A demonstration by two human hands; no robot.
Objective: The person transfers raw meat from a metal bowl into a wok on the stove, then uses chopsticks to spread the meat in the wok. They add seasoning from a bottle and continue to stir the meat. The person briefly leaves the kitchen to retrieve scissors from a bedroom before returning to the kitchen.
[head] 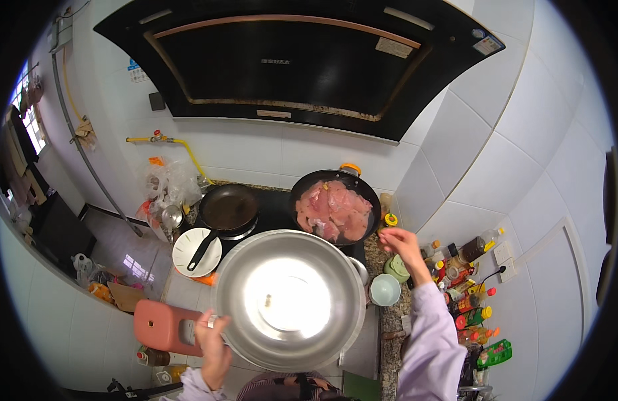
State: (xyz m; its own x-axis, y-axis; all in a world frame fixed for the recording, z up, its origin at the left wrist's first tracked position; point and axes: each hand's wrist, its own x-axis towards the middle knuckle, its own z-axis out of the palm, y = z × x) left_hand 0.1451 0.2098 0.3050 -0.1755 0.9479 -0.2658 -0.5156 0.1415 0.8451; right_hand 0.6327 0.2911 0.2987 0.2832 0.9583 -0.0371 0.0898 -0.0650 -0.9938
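My left hand (214, 343) grips the left rim of a large stainless steel basin (234, 301), which is held in front of me over the stove's near edge. Its bottom shines with bright glare, and a small brownish spot lies there. My right hand (403, 246) is raised, fingers curled, beside the right rim of a black wok (295, 198). Whether anything small sits between those fingertips cannot be made out. Inside the wok lie several pieces of raw pale-pink meat (334, 210). A yellow-capped bottle (390, 219) stands just behind my right fingertips.
A black frying pan (230, 206) sits on the left burner, its handle over a white plate (181, 253). Pale bowl (385, 290) and many sauce bottles (469, 301) line the right counter. Overhead hangs a black range hood (289, 65). A pink stool (156, 326) stands lower left.
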